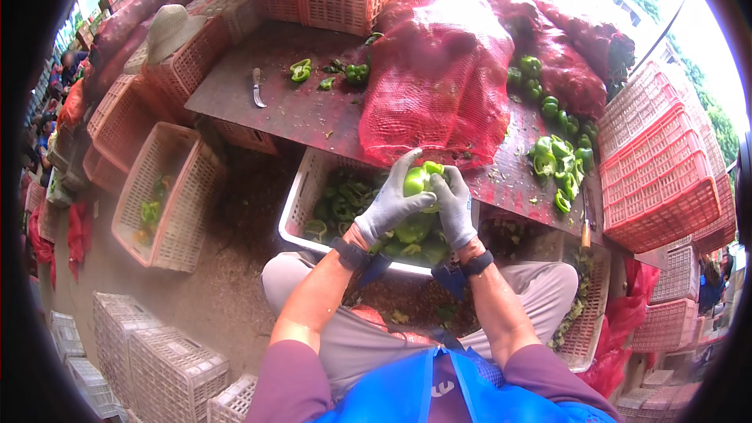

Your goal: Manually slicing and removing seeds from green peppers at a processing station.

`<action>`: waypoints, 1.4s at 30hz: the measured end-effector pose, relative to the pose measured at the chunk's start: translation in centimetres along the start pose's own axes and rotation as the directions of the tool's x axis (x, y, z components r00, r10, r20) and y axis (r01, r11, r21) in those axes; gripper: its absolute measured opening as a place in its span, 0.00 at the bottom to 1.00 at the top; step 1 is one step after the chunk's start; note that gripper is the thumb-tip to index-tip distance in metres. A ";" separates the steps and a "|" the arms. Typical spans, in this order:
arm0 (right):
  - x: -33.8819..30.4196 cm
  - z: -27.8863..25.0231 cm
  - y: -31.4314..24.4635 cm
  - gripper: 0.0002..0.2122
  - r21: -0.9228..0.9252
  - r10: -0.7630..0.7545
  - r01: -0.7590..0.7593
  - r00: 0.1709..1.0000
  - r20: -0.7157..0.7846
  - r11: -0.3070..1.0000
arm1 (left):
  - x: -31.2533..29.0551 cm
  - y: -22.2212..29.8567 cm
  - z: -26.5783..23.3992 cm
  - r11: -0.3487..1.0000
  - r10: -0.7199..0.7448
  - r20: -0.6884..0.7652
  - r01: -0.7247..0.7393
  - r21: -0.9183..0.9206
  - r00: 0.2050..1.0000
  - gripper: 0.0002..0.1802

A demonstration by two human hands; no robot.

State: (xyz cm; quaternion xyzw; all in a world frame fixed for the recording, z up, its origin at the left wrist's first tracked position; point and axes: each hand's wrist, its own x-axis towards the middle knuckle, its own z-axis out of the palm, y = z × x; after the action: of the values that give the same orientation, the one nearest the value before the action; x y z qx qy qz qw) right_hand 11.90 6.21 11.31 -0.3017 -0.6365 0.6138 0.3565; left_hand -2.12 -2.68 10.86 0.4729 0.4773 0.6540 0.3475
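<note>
Both my hands wear grey knit gloves and grip one green bell pepper [418,181] over a white crate [295,202] filled with cut green peppers. My left hand [390,205] wraps the pepper's left side, and my right hand [453,205] holds its right side with fingers curled on top. A big red mesh sack [439,70] lies on the dark table [274,106] just beyond the crate. More green peppers [560,164] are piled on the table to the right.
A knife [257,88] and a few pepper pieces [301,70] lie on the table's left part. Another knife [585,227] sits at the right table edge. Pink and white plastic crates [160,196] stand all around; red crates [658,164] stack at right. People work at far left.
</note>
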 end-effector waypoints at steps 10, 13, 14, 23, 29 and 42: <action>-0.7 -0.5 -4.4 0.11 -0.477 -0.139 0.194 0.979 0.149 0.857 | 0.2 0.8 -0.2 0.968 -0.215 0.007 0.212 0.136 0.977 0.16; -1.3 0.6 -3.7 0.11 -0.628 -0.230 0.238 0.969 0.095 0.741 | -0.1 1.1 0.5 0.945 -0.121 -0.073 0.137 0.296 0.990 0.13; -0.7 0.4 -3.4 0.11 -0.625 -0.233 0.240 0.968 0.095 0.742 | 0.1 1.5 0.6 0.918 -0.086 -0.059 0.102 0.382 0.995 0.13; 3.2 1.3 3.8 0.12 -0.025 0.127 -0.132 0.982 -0.141 0.991 | 0.0 -0.1 0.9 0.823 0.124 -0.126 -0.031 0.567 0.984 0.14; 4.5 -2.6 5.1 0.12 0.287 0.396 -0.334 0.898 -0.194 0.898 | 0.3 -0.1 -1.1 0.949 -0.092 -0.210 0.149 0.277 0.973 0.15; -0.1 -2.1 0.5 0.14 -0.756 -0.151 0.391 0.917 0.369 0.525 | -0.3 -1.9 1.3 0.667 -0.007 -0.041 0.035 0.744 0.999 0.19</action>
State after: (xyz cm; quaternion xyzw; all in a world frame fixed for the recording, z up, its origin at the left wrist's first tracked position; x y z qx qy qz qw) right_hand 13.69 7.36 10.77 -0.2454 -0.9264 0.2197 0.1824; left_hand -0.78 -2.02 9.12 0.5568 0.7139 0.4063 0.1237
